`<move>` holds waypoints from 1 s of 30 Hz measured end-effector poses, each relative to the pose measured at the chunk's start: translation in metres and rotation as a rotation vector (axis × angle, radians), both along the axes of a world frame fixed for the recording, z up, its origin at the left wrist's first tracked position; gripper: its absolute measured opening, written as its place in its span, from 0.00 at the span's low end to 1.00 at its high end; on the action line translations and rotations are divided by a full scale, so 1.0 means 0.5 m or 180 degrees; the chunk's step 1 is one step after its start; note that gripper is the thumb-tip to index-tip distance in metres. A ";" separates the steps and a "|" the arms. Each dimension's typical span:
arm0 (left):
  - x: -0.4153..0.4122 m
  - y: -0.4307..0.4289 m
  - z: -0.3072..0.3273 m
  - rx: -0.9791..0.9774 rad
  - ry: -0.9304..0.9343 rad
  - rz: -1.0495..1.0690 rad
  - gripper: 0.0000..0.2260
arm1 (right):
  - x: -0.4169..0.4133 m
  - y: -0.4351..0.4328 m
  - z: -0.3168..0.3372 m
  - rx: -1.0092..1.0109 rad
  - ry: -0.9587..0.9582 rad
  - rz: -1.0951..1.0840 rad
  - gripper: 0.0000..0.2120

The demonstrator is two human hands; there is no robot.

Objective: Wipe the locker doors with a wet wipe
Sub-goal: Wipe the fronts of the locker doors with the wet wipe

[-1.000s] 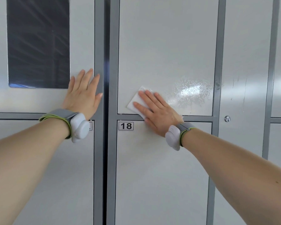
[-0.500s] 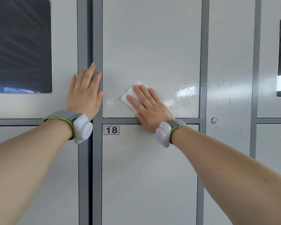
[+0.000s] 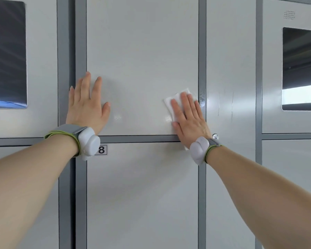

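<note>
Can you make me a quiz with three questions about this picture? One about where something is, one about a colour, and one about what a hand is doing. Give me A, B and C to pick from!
1. Where is the wet wipe?
A) near the right edge of the upper middle door
B) inside a bucket
C) on the floor

2. What colour is the wipe?
A) blue
B) white
C) yellow

3. What is the right hand doing?
A) making a fist
B) hanging in the air
C) pressing flat on the wipe

Answers:
1 A: the wipe lies against that door, right beside the grey frame strip.
2 B: the part that shows above the hand is white.
3 C: its straight fingers lie over the wipe and hold it to the door.
</note>
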State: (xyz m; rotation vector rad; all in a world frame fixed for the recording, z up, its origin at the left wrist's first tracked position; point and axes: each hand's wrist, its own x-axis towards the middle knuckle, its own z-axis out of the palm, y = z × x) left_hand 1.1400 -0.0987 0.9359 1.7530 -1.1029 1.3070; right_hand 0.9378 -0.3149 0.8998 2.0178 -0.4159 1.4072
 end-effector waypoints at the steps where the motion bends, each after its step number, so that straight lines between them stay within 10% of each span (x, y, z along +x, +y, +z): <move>1: -0.005 -0.002 0.002 -0.0006 -0.0018 -0.0005 0.28 | 0.003 0.005 0.012 0.0122 -0.0091 0.0021 0.28; 15: -0.048 -0.031 0.024 -0.0025 -0.0128 0.0118 0.28 | -0.020 -0.012 -0.002 -0.0633 0.0662 0.0147 0.28; 30: -0.128 -0.081 0.060 0.0055 -0.0374 0.0075 0.26 | -0.082 -0.061 0.096 0.0281 -0.0243 0.0035 0.35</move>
